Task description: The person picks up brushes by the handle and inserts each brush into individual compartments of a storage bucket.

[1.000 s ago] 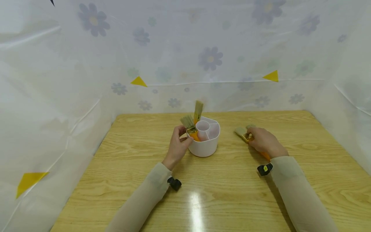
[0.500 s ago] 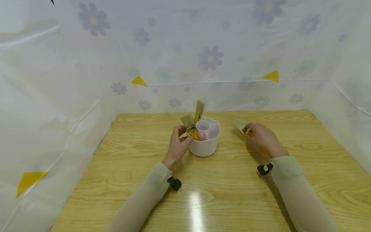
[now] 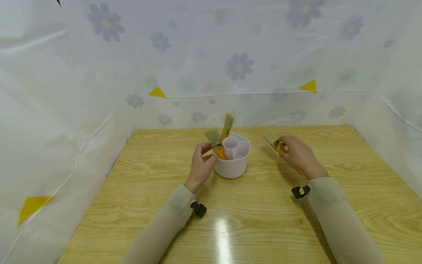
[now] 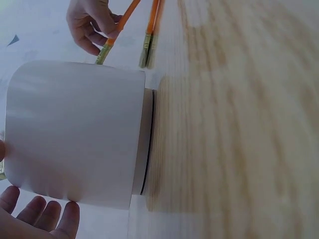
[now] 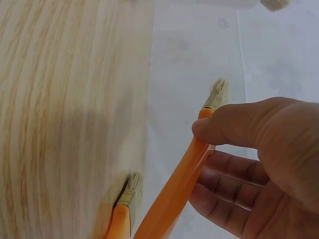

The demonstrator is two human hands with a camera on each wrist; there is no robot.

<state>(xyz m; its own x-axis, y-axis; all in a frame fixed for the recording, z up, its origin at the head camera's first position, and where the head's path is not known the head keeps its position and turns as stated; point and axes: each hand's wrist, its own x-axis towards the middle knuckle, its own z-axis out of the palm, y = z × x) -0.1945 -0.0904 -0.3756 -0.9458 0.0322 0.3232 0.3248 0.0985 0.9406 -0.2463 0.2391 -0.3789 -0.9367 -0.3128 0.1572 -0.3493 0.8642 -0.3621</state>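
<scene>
A white divided brush holder (image 3: 230,169) stands on the table. Two paintbrushes lean in it bristles up, a wide front brush (image 3: 217,146) and a rear brush (image 3: 227,126). My left hand (image 3: 202,165) grips the holder's left side, its fingertips against the wall in the left wrist view. To the right, my right hand (image 3: 301,156) pinches a paintbrush (image 5: 172,184) by its orange handle just below the ferrule, bristles pointing away and up, above the table. Another orange-handled brush (image 5: 122,211) lies on the table beneath that hand, mostly hidden in the head view.
The wood-grain table (image 3: 250,220) is bounded by white flowered sheeting (image 3: 197,66) at the back and both sides. Yellow triangles (image 3: 309,86) are stuck to the sheeting. Small black cameras sit on both wrists.
My right hand has lifted one paintbrush off the table, its bristles rising and shifting slightly left. The left hand stays at the holder, and the rear brush there has tilted slightly right.
</scene>
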